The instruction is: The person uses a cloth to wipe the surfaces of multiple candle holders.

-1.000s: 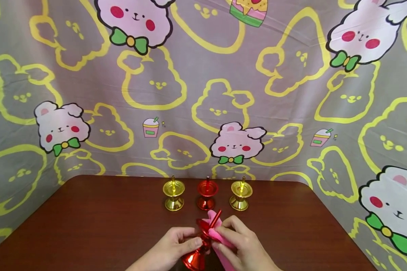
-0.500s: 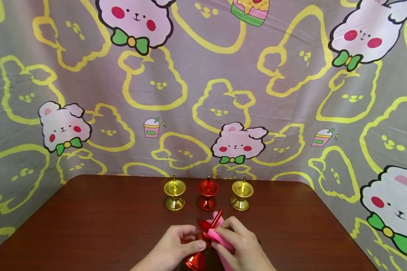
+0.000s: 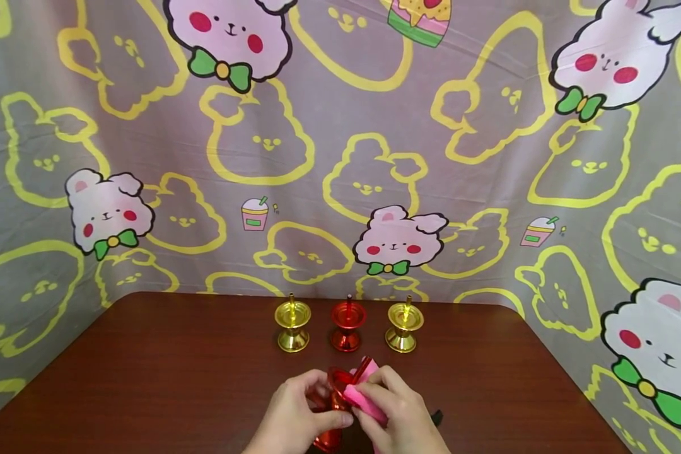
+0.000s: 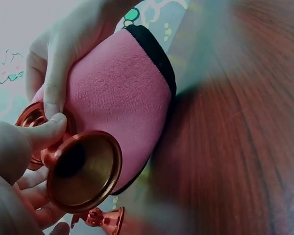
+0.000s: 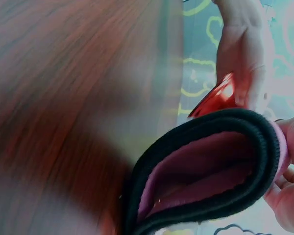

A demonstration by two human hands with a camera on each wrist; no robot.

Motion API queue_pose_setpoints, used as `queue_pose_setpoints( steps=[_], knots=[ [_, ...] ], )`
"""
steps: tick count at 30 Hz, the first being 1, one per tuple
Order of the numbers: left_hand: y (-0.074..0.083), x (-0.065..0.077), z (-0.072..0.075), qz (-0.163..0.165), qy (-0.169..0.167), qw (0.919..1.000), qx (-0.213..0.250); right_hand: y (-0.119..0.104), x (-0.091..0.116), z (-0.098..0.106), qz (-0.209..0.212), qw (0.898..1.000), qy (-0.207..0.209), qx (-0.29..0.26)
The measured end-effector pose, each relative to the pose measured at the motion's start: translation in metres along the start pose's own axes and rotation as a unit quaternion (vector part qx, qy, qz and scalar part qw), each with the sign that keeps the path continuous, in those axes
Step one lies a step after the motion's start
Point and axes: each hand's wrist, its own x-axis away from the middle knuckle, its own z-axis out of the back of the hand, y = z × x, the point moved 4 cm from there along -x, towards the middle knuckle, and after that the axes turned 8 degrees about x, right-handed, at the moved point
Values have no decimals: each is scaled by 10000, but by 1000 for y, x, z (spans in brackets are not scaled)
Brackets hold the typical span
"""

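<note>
My left hand grips a shiny red candle holder by its narrow middle, tilted over the table's front. In the left wrist view the hollow underside of its flared base faces the camera. With thumb and fingers my right hand pinches a pink cloth against the holder's dish and upright rod. The cloth has a dark edging and hangs folded in the right wrist view. Part of the holder's stem is hidden behind fingers and cloth.
At the back of the brown table stand a gold candle holder, a red candle holder and another gold candle holder in a row. A cartoon-printed curtain hangs behind and along both sides.
The red candle holder has turned more upright, and my left hand has shifted slightly right with it. My right hand keeps its pinch on the cloth, which now lies closer along the rod.
</note>
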Motion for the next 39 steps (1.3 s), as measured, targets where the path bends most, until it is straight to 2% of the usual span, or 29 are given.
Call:
queue_pose_setpoints(
  steps=[3, 5, 6, 8, 9, 12, 15, 18, 22, 27, 29, 32, 34, 39],
  knots=[
    [-1, 1, 0, -28, -298, 9996, -4, 3, 1, 1, 23, 9999, -42, -124],
    [-3, 2, 0, -67, -781, 9959, 441, 5, 2, 2, 137, 9997, -88, -201],
    [-4, 2, -1, -64, -1105, 9909, 766, 7, 2, 3, 170, 9993, -143, -287],
    [-5, 4, -1, -75, -1766, 9738, 1428, 9, 3, 4, 361, 9983, -171, -431],
    [-5, 6, -1, -52, -2058, 9626, 1764, 10, 3, 5, 460, 9976, -153, -502],
    [-4, 9, -1, -47, -2700, 9316, 2432, 13, 2, 8, 687, 9953, -87, -684],
    [-3, 10, 0, -12, -2977, 9119, 2824, 16, 2, 10, 734, 9939, -97, -815],
    [-3, 10, -1, 120, -3122, 9003, 3032, 18, 3, 10, 686, 9931, -208, -927],
    [-4, 10, -1, 208, -2989, 9045, 3036, 18, 5, 9, 671, 9929, -261, -947],
    [-7, 7, 0, 81, -2520, 9320, 2606, 18, 6, 7, 604, 9944, -219, -836],
    [-7, 6, 1, -65, -2329, 9440, 2335, 18, 6, 5, 600, 9946, -192, -822],
    [-6, 6, 1, -232, -2095, 9555, 2062, 18, 7, 4, 651, 9951, -126, -738],
    [-5, 6, 0, -316, -1973, 9603, 1947, 17, 7, 4, 657, 9954, -94, -698],
    [-4, 5, -2, -210, -1613, 9722, 1686, 14, 7, 5, 377, 9971, -192, -638]
  ],
)
